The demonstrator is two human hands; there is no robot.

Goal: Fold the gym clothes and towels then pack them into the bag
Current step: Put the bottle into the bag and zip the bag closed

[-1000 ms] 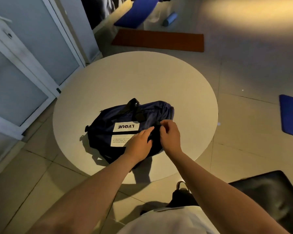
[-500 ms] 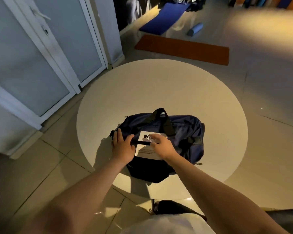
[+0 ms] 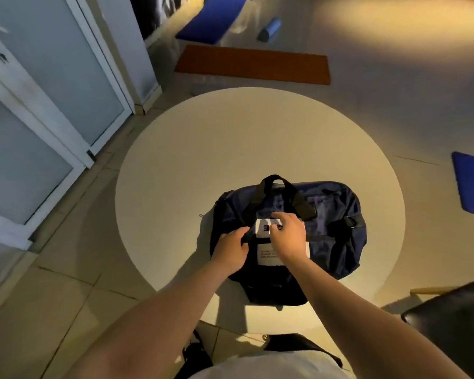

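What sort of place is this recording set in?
Probably a gym or yoga studio: a blue mat, an orange mat and a roller lie on the floor, and a bag sits on a round table.

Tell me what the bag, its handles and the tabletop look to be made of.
The bag looks like thin navy nylon-type weave: soft creases, faint sheen. Its handles look like matte black webbing, flat and holding an arch. The tabletop seems laminate or painted board: pale, smooth, seamless, matte.
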